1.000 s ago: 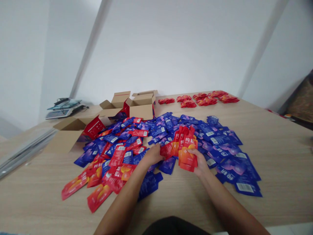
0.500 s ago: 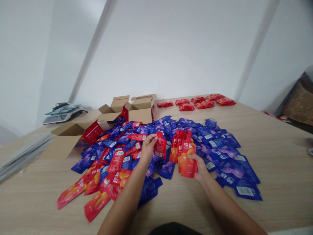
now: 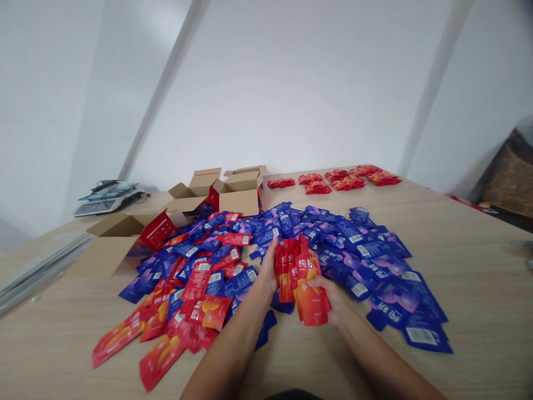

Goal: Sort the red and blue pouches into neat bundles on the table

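My right hand (image 3: pixel 331 300) is closed around a fanned bunch of red pouches (image 3: pixel 300 278), held upright just above the table. My left hand (image 3: pixel 268 269) presses against the left side of that same bunch, fingers along a red pouch. Under and around both hands lies a wide heap of blue pouches (image 3: pixel 366 250) mixed with red ones. More red pouches (image 3: pixel 166 328) are spread at the near left of the heap.
Open cardboard boxes stand behind the heap, one (image 3: pixel 119 239) at the left and others (image 3: pixel 239 189) at the back. Small piles of red pouches (image 3: pixel 345 178) lie along the far edge of the wooden table (image 3: pixel 478 261). A scale (image 3: pixel 106 194) sits at far left.
My left hand lifted a red pouch from the heap and brought it right, against the bunch in my right hand. The bunch has shifted slightly left and lower.
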{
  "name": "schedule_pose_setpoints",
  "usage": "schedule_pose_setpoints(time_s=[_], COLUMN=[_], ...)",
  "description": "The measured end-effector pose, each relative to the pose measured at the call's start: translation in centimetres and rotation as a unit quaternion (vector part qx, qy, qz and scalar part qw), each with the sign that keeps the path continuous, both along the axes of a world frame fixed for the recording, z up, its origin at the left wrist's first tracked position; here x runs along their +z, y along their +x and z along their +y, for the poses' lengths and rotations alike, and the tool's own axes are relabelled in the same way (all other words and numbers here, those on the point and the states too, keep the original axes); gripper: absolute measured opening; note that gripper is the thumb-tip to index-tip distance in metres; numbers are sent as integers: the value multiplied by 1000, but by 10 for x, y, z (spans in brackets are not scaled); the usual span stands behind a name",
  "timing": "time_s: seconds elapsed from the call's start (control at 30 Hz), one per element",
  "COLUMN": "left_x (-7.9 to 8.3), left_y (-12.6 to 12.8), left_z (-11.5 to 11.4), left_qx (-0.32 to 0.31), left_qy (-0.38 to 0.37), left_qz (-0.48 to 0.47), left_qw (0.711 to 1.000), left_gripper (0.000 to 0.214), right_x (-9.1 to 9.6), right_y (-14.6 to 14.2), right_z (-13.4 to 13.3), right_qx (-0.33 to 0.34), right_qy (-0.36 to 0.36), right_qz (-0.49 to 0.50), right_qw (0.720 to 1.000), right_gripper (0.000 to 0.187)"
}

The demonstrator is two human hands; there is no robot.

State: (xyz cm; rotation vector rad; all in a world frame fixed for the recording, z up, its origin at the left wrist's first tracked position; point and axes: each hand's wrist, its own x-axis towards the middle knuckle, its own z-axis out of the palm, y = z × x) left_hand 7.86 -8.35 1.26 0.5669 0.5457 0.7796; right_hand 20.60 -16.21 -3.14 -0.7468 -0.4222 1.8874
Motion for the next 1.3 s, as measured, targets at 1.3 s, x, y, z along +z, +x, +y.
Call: schedule_pose_setpoints(time_s=[1.3], left_x=[-49], left_y=[-11], left_z=[-85], left_qx=[140], left_qy=[302], left_qz=[204], left_qw=[921], left_gripper=[60], right_x=[-17], right_y=[11], right_z=[-45], right_qx=[-90], right_qy=[216], right_qz=[-276], right_qw=[932], right_gripper=[81])
